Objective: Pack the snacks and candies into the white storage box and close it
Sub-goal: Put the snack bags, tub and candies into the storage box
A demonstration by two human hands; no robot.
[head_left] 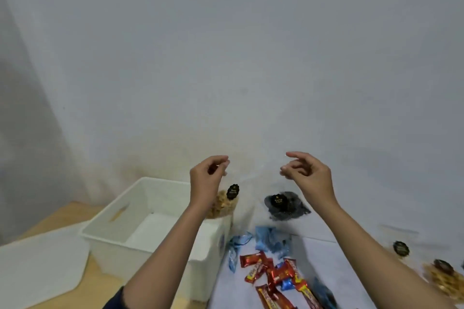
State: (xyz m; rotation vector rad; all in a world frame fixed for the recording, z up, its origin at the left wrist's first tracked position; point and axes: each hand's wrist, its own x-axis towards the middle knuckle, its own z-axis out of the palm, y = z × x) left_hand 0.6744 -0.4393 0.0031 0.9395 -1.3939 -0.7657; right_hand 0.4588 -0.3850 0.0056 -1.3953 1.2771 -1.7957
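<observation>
Head view: the white box stands open on a wooden table, low and left of centre. Its lid lies flat on the table just left of the box.

Both hands are raised above and to the right of the box, in front of a pale wall. The left hand is over the box's far right corner. Its fingers are curled and its thumb and fingertips are pinched together on the top of a clear tan snack bag. That bag hangs at the corner and carries a black label.

The right hand is further right of the box, its fingers loosely curled and its index finger reaching forward. A clear dark snack bag with a black label shows just below it. The plastic is too faint and blurred to tell whether this hand grips that bag.

Right of the box a white sheet covers the table. Blue candies lie on it just beside the box's right wall. Red candies are heaped nearer the person, with a few blue ones among them. More snack bags with black labels lie well to the right of the box, at the frame's edge.
</observation>
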